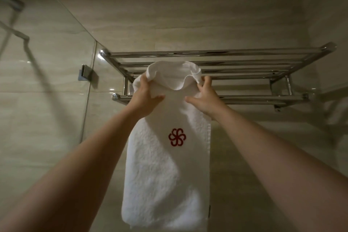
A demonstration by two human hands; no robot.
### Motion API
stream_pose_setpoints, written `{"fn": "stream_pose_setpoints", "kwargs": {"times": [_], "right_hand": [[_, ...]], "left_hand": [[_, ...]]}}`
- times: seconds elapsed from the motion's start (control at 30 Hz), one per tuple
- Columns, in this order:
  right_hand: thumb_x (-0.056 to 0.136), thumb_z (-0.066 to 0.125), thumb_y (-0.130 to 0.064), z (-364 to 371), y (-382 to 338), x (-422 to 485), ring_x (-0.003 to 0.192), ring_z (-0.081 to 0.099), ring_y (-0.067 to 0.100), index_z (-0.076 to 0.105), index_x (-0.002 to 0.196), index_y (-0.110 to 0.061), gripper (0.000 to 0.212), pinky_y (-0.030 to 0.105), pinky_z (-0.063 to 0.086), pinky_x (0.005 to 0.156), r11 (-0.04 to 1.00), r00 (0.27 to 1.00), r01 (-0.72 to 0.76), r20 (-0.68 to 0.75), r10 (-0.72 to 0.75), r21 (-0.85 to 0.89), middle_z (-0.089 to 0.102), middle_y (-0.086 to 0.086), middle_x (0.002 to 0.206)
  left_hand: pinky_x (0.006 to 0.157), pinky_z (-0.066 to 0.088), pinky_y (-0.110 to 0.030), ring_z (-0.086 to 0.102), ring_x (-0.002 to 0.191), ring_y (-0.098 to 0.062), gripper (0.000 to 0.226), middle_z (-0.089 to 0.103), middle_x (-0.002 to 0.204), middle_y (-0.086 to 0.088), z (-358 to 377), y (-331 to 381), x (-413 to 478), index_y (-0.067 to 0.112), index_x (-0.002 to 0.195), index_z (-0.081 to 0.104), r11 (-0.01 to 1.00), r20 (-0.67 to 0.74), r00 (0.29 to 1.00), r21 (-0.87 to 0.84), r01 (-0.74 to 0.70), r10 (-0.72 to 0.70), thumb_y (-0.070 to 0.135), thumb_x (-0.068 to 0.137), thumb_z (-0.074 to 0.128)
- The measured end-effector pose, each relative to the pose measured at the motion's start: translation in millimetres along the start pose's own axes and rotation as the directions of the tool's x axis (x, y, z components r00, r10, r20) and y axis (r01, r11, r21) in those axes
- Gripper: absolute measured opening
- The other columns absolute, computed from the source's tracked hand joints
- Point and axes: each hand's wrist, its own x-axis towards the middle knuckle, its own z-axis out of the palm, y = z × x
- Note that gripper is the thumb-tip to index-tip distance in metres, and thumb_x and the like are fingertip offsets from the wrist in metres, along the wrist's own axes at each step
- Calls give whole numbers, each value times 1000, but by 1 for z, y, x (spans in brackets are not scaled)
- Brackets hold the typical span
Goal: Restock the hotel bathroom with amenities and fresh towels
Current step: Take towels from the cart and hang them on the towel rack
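Beside a glass panel (47,62), a white towel (165,165) is held against the left part of a chrome rack (244,56) on the tiled wall (188,15), its top gripped by the left hand (148,98) and the right hand (204,98), with bare bars (254,98) seen to the right

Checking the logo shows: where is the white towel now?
Centre of the head view: the white towel hangs before the left part of the chrome wall rack, its top gripped by the left hand and right hand.

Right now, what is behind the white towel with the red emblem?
The chrome wall rack runs behind the white towel, with beige wall tiles below. The rack's covered stretch is hidden.
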Motion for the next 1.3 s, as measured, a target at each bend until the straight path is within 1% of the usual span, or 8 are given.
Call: {"fn": "stream_pose_setpoints", "kwargs": {"times": [0.23,0.4,0.53,0.8,0.97,1.07,1.17,1.3], "right_hand": [[73,61,-65,8,14,27,142,5,38,-14,147,-29,111,55,19,113,883,994,-67,47,100,-465,7,8,157],[72,44,-79,12,18,37,131,35,38,9,147,-33,95,49,31,105,717,998,7,46,34,-697,36,11,146],[75,26,-84,13,17,40,91,58,25,58,105,-19,79,42,47,86,613,993,115,79,-86,-782,63,6,100],[84,11,-75,10,10,50,66,55,20,50,64,-16,74,37,48,76,628,996,87,77,-44,-774,60,3,71],[88,9,-70,12,8,49,66,53,18,51,67,-16,72,39,47,82,640,994,88,106,-10,-763,57,3,72],[88,7,-69,12,8,51,74,56,19,57,76,-15,75,40,45,84,628,995,83,98,-11,-773,63,4,81],[88,6,-69,13,9,53,80,57,20,59,79,-15,77,39,44,83,604,995,72,97,8,-794,62,3,83],[90,5,-66,13,7,51,80,55,23,58,75,-14,75,40,41,85,630,998,33,62,24,-776,62,7,88]], "left_hand": [[101,39,-46,42,123,-39,72,38,138,-20,24,-20,29,20,143,17,978,61,995,197,71,-84,51,87,51],[104,35,-47,44,122,-37,64,54,126,-17,25,-28,44,22,135,32,935,102,989,349,68,-110,64,86,37],[104,27,-41,53,114,-28,63,61,120,-12,27,-27,49,19,124,55,866,104,995,497,-61,10,62,91,23],[77,39,-31,54,87,-25,70,64,106,-14,28,-28,58,13,114,61,838,71,997,544,-42,4,64,90,20],[110,20,-38,47,117,-20,39,55,119,-2,35,-38,29,20,116,52,977,-173,980,202,-68,103,48,89,48],[108,25,-40,36,126,-20,60,39,134,-4,41,-44,-8,18,132,37,999,-407,913,-54,-4,-19,35,82,65],[105,36,-44,39,123,-24,70,37,131,-8,42,-52,-28,15,132,31,928,-336,904,-344,142,-263,32,78,72],[64,49,-30,58,79,-22,40,59,92,-8,35,-52,-36,7,107,52,776,-103,880,-527,347,-463,31,81,69]]}}
